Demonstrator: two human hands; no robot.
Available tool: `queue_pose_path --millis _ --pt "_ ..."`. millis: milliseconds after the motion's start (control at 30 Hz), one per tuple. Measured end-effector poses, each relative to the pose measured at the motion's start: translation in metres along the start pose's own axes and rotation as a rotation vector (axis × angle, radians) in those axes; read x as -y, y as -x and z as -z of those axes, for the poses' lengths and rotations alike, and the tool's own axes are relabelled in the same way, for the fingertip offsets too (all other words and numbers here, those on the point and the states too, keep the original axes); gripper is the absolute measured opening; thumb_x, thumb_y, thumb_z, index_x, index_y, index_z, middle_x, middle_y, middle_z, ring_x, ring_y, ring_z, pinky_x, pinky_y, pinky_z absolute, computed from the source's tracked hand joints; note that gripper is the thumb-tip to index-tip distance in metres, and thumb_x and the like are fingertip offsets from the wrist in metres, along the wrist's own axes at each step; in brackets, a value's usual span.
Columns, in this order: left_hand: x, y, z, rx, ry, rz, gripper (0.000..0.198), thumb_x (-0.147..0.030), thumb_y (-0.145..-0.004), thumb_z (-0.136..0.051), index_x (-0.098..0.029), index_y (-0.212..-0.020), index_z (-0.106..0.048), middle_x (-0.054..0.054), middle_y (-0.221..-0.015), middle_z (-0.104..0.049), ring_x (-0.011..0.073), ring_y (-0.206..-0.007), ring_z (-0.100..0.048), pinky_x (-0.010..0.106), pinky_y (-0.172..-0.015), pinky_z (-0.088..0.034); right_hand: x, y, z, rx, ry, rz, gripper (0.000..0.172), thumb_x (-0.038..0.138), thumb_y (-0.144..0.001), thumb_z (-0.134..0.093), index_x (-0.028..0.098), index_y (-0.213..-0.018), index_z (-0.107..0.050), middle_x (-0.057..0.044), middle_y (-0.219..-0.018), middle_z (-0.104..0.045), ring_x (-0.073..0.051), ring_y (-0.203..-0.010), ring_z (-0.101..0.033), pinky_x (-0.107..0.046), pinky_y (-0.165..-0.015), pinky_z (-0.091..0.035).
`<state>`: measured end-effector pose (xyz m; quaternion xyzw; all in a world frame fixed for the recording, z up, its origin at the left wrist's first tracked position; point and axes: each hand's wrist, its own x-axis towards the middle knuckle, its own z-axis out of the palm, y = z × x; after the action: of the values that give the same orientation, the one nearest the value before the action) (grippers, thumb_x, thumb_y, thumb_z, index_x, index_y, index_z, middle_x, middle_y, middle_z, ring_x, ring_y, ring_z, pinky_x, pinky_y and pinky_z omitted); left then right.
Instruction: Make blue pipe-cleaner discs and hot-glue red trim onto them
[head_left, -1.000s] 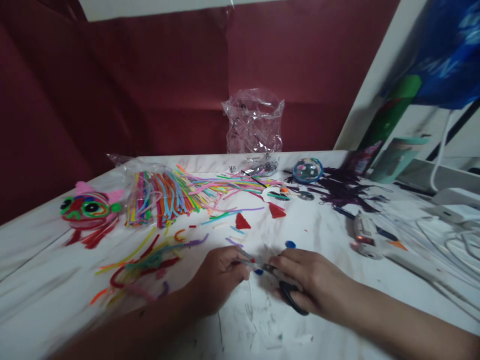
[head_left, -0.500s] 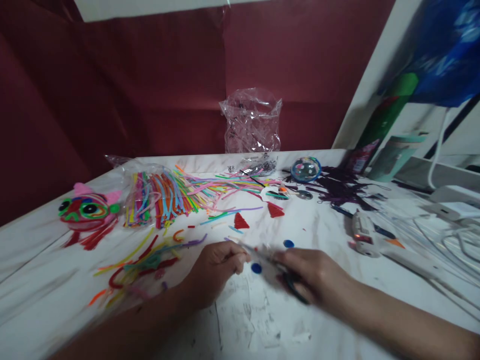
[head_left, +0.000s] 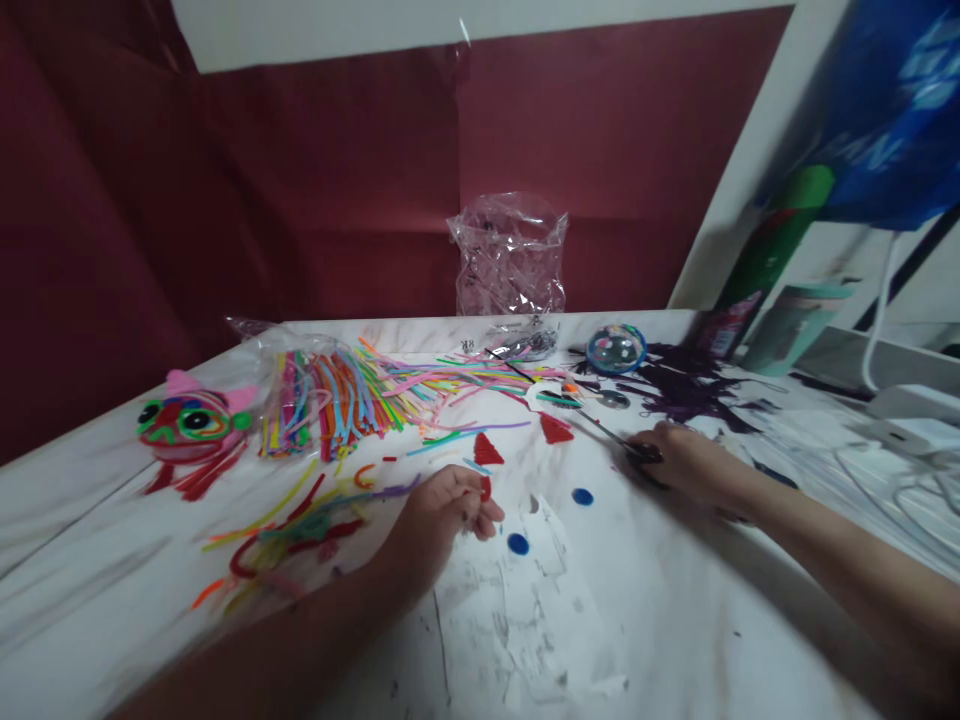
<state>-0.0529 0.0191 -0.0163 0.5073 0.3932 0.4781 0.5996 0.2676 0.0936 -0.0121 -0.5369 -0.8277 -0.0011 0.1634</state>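
Observation:
My left hand (head_left: pixel 442 510) is closed in a pinch on a small red piece (head_left: pixel 486 488) above the middle of the table. Dark-handled scissors (head_left: pixel 616 436) are in my right hand (head_left: pixel 682 458), farther right, their blades pointing up and left. Two red triangular pieces (head_left: pixel 488 449) lie just beyond my left hand. Close by on the tabletop are two blue discs (head_left: pixel 518 544). White paper scraps (head_left: pixel 536 590) with dark marks spread in front of them.
Left stands a pink and red animal-face figure (head_left: pixel 191 425). Bagged pipe cleaners (head_left: pixel 330 400) and loose strips (head_left: pixel 300 530) lie beside it. A clear dome (head_left: pixel 616 350), dark purple strands (head_left: pixel 682 385) and white cables (head_left: pixel 885 480) are to the right. A clear plastic bag (head_left: pixel 511 260) stands behind.
My right hand has carried the scissors away from my left hand, up and to the right. My left hand has turned, and the red piece shows in its fingers. The view has shifted slightly.

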Motion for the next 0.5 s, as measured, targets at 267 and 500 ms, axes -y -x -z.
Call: queue_pose_path --millis 267,500 --pt "0.0 0.002 -0.002 0.042 -0.015 -0.036 0.028 -0.028 -0.073 -0.055 -0.013 -0.095 -0.046 0.002 -0.059 -0.065 0.0121 -0.049 -0.055 0.026 -0.054 -0.04 0.05 0.004 0.028 -0.156 -0.1 0.21 0.021 0.012 -0.083 -0.044 0.017 -0.09 -0.063 -0.014 -0.083 -0.068 -0.023 -0.068 -0.066 -0.033 -0.059 -0.051" --pt "0.0 0.014 -0.004 0.196 -0.075 -0.043 0.05 -0.027 -0.079 -0.051 -0.011 -0.123 -0.033 0.001 -0.06 -0.065 0.0123 -0.047 -0.054 0.025 -0.05 -0.04 0.156 0.021 0.009 -0.095 -0.345 0.722 0.022 0.011 -0.09 -0.039 0.017 -0.102 -0.056 -0.012 -0.1 -0.061 -0.02 -0.1 -0.055 -0.034 -0.083 -0.048"
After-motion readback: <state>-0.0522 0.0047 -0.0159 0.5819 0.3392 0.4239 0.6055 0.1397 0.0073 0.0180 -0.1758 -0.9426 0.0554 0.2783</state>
